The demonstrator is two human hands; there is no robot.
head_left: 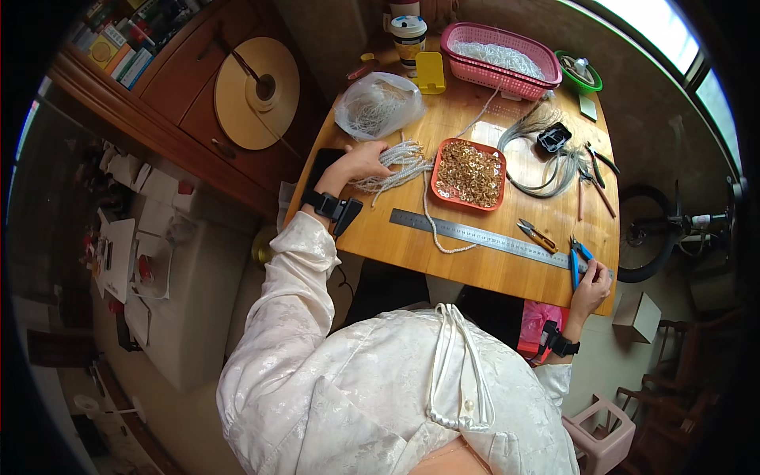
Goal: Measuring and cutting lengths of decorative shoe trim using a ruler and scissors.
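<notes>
My left hand point(362, 161) is at the left side of the table, its fingers closed over one end of a bundle of white bead strands point(408, 164). One bead strand trails from the bundle across a steel ruler point(475, 233). At the table's near right edge my right hand point(591, 288) pinches the blue-handled pliers point(575, 269), whose jaws point away from me over the ruler's right end. Right of the bundle sits a square red tray point(497, 201) full of small gold-coloured metal pieces point(469, 172). Orange-handled thread snips point(540, 237) lie just beyond the ruler.
Further back are a clear bag of strands point(380, 107), a yellow phone stand point(430, 73), a lidded cup point(408, 41), a pink basket point(500, 75) and a green bowl point(592, 81). Wire coils point(546, 186), a black box point(554, 138) and more pliers point(594, 190) lie at right.
</notes>
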